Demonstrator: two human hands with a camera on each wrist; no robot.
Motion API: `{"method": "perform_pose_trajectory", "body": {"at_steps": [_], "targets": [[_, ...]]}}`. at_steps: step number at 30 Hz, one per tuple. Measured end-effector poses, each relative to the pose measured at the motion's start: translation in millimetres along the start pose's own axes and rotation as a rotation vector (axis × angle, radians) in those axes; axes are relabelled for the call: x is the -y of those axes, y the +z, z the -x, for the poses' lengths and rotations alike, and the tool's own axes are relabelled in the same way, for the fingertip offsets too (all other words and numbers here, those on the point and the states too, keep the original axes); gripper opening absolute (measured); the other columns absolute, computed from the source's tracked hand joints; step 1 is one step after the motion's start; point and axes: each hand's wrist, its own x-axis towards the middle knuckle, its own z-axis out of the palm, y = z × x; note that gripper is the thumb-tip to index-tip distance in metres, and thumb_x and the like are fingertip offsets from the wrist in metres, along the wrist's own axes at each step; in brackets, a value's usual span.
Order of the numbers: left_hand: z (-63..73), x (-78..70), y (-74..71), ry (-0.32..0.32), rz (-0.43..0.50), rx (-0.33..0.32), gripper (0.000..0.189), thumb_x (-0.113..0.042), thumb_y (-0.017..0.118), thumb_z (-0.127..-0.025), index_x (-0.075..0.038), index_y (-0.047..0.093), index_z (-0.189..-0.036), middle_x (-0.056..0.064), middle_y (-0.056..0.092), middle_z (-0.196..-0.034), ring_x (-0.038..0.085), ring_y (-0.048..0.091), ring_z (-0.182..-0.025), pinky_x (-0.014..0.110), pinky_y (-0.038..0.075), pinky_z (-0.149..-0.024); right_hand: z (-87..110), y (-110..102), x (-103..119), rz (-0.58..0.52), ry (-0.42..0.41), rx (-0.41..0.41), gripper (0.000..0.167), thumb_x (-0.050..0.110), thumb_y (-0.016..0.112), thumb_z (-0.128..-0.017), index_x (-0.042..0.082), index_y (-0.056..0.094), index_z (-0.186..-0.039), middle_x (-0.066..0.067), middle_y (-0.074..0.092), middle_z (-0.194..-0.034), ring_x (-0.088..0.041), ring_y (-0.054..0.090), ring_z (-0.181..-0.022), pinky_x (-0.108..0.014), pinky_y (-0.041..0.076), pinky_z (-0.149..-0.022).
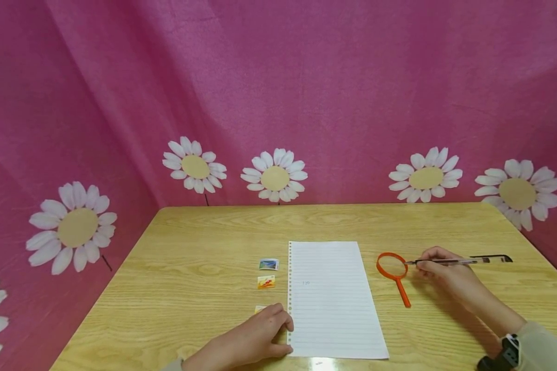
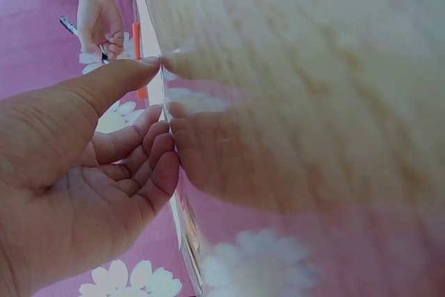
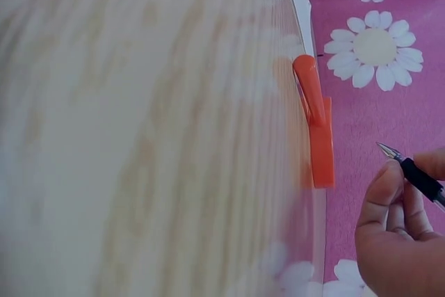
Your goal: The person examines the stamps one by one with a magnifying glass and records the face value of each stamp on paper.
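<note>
A sheet of lined, hole-punched paper lies on the table, with a small bit of writing near its left side. My left hand rests by its lower left edge, fingertips down on the surface and slightly bent. Partly behind that hand, a small yellowish card peeks out. Above it lie a yellow and red stamp-like card and a blue-green one. My right hand pinches a black-gripped pen, uncapped and held above the table. An orange magnifying glass lies just left of that hand.
The wooden table reaches back to a pink curtain printed with white daisies. More curtain hangs along the left and right sides. A dark watch-like device sits at the right wrist.
</note>
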Motion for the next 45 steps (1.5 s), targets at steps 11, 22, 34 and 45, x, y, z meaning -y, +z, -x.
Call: {"method": "perform_pose_trajectory", "body": {"at_steps": [11, 22, 34, 45], "targets": [[1.5, 0.4, 1.4, 0.003, 0.001, -0.003, 0.024, -0.029, 0.073, -0.088, -0.014, 0.061, -0.102, -0.011, 0.049, -0.095, -0.001, 0.038, -0.08, 0.013, 0.038, -0.076, 3.1, -11, -1, -0.018, -0.031, -0.01, 0.018, 0.001, 0.053, -0.098, 0.015, 0.063, -0.091, 0.008, 0.069, -0.081, -0.005, 0.065, -0.073, -0.02, 0.051, -0.064], [1.2, 0.8, 1.6, 0.007, 0.004, -0.008, 0.024, -0.03, 0.073, -0.088, -0.014, 0.061, -0.102, -0.01, 0.049, -0.094, 0.0, 0.038, -0.079, 0.013, 0.038, -0.075, 3.2, -12, 1, -0.002, -0.022, -0.012, 0.013, 0.005, 0.057, -0.097, 0.016, 0.062, -0.092, 0.007, 0.07, -0.081, -0.006, 0.064, -0.072, -0.022, 0.051, -0.063], [0.8, 1.7, 2.0, 0.015, -0.003, -0.009, 0.024, -0.029, 0.073, -0.088, -0.014, 0.062, -0.102, -0.01, 0.05, -0.094, 0.0, 0.038, -0.079, 0.013, 0.038, -0.075, 5.9, -18, 4, 0.197, 0.007, -0.051, 0.017, 0.015, 0.055, -0.1, 0.027, 0.062, -0.109, 0.014, 0.065, -0.083, -0.006, 0.06, -0.071, -0.025, 0.049, -0.06], [-0.2, 0.9, 0.7, 0.013, -0.006, -0.008, 0.024, -0.029, 0.073, -0.088, -0.014, 0.062, -0.102, -0.01, 0.05, -0.095, 0.0, 0.038, -0.079, 0.012, 0.038, -0.075, 5.7, -17, 3, 0.272, 0.001, -0.034, 0.011, 0.017, 0.052, -0.101, 0.024, 0.06, -0.101, 0.012, 0.044, -0.065, -0.02, 0.036, -0.053, -0.037, 0.031, -0.048]]}}
